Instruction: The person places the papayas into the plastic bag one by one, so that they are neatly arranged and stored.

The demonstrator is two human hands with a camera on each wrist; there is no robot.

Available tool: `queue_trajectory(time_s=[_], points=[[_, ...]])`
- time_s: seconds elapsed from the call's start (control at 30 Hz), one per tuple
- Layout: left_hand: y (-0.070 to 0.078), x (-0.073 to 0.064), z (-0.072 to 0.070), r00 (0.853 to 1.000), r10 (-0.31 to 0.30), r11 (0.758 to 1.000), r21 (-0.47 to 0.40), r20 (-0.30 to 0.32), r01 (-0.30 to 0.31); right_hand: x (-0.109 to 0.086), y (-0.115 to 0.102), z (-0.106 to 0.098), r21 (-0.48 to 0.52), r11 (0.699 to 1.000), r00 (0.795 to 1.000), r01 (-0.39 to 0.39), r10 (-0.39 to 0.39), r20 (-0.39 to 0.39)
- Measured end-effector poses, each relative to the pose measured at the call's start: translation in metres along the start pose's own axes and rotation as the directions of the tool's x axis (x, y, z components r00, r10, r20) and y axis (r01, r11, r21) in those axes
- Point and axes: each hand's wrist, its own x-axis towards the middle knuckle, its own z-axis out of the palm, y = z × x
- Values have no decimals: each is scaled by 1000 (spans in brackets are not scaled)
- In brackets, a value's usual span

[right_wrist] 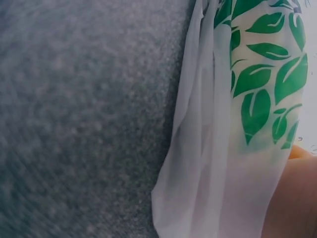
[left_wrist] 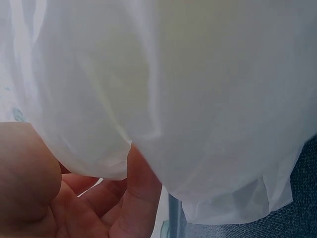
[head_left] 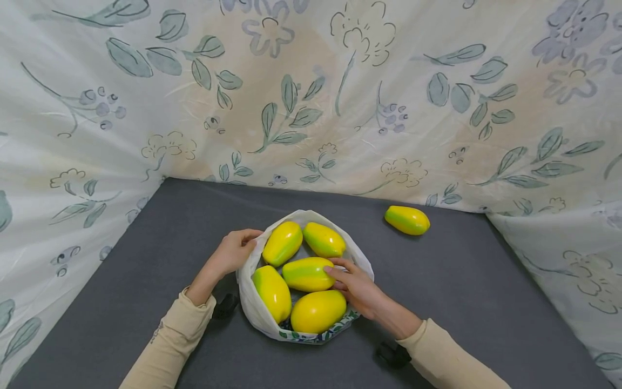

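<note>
A white plastic bag (head_left: 249, 302) with a green leaf print stands with its mouth wide, several glossy yellow-green papayas inside. At its left rim, my left hand (head_left: 230, 254) pinches the plastic between thumb and fingers; the left wrist view shows these fingers (left_wrist: 141, 193) against the thin bag wall (left_wrist: 198, 89). My right hand (head_left: 362, 289) reaches over the right rim and grips the right end of the middle papaya (head_left: 305, 274). Around that one lie other papayas, such as the large one (head_left: 318, 312) at the front. Leaf-printed plastic (right_wrist: 267, 74) hides most of the right hand in the right wrist view.
One more papaya (head_left: 407, 220) lies outside the bag, toward the back right of the dark grey tabletop (head_left: 452, 302). White cloth with flowers and leaves (head_left: 311, 124) hangs behind the table and along both sides.
</note>
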Motion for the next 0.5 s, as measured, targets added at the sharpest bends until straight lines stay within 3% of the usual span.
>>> queue_trajectory(time_s=[0.5], points=[[-2,1,1,1000,2,1000,8,3,-2,3,1,2,-14,1000,1000,6,-6,-18]])
